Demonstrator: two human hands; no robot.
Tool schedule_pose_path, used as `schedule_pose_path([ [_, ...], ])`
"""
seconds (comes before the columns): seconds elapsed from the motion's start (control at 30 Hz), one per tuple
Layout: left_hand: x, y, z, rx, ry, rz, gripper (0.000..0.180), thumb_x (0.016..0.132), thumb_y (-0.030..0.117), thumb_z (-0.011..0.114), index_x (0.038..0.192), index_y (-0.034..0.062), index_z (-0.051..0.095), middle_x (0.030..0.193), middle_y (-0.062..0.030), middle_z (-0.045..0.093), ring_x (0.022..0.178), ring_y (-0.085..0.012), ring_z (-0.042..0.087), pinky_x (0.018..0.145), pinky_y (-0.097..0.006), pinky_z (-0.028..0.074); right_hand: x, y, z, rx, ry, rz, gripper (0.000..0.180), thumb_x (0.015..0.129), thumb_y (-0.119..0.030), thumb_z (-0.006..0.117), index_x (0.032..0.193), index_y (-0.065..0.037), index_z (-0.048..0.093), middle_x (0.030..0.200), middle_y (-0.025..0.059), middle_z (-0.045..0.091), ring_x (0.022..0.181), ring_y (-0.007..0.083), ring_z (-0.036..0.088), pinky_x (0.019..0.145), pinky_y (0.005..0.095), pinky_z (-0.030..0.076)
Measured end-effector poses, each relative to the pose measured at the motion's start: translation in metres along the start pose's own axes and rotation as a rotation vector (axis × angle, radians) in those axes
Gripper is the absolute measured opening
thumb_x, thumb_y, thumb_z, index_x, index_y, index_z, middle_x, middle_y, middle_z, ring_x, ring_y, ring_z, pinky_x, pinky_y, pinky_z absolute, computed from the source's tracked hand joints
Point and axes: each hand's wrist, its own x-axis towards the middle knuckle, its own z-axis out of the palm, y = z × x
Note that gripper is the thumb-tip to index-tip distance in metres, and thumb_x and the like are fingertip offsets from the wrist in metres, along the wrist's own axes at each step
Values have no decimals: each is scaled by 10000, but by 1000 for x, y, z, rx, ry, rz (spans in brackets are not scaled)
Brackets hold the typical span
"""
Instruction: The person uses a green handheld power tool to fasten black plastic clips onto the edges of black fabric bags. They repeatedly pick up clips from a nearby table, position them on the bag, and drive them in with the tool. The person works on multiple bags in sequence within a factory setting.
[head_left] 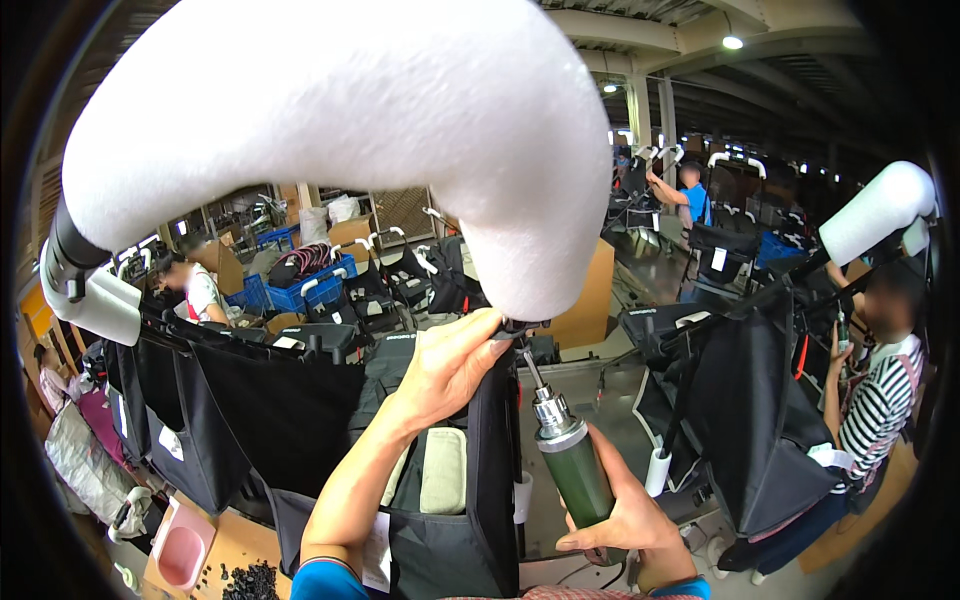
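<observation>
Up and slightly left of the right grip (636, 512), the bit (533, 368) of the green power screwdriver (577, 480) points at the black joint (517, 326) beneath the white-wrapped handlebar (350, 100). The tool's long axis leans leftward toward its tip. The right grip wraps its body; the left grip (445, 365), nearer the joint, bunches against it, anything pinched there hidden.

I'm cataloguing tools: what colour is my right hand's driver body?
The driver body is dark green, best seen in the head view.
</observation>
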Motion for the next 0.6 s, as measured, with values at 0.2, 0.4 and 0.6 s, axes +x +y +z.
schedule_pose_path([
  [0.2, 0, 5, 1, -30, 11, -27, 346, 898, 14, 586, 1233, -57, 540, 1107, -221, 638, 958, -320, 659, 810, -327, 513, 0, 0, 8, 60, 5, 7, 1183, 631, -39, 865, 1510, -100, 76, 1175, 99, 501, 678, 131, 568, 603, 307, 491],
  [0.4, -4, 20, 12, -36, 119, -42, 327, 918, 1, 549, 1233, -81, 515, 1101, -239, 627, 968, -352, 645, 822, -350, 508, -3, 13, 24, 378, 6, 61, 1261, 591, 27, 845, 1510, -137, -3, 950, 149, 504, 674, 202, 578, 564, 340, 499],
  [0.6, -5, 35, 36, 82, 341, -139, 265, 938, 7, 512, 1183, -92, 530, 1069, -264, 625, 968, -381, 644, 808, -375, 521, -2, 15, 40, 684, -124, 27, 1044, 705, -126, 813, 1467, -101, 100, 920, 135, 525, 607, 186, 608, 550, 318, 521],
])
